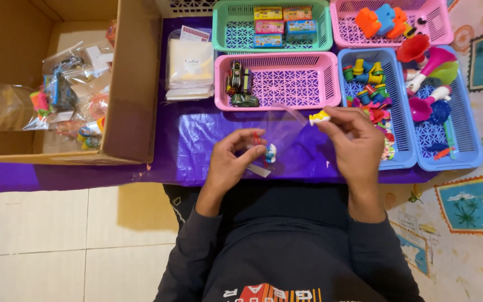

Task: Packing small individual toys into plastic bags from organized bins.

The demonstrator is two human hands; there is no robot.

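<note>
Surroundings: a pink basket (303,84) with toy cars (240,85) lay just beyond both grips on the purple worktop (197,140); blue baskets (398,134) sat beside the right grip.
Left grip (231,162): pinched a clear bag (286,134) holding a small blue-and-white toy (270,152).
Right grip (353,140): fingertips pressed on a yellow-and-white toy (319,117), above the bag's mouth.

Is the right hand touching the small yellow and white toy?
Touching. The head view shows the right hand pinching the small yellow and white toy at its fingertips, with no gap between them.
</note>
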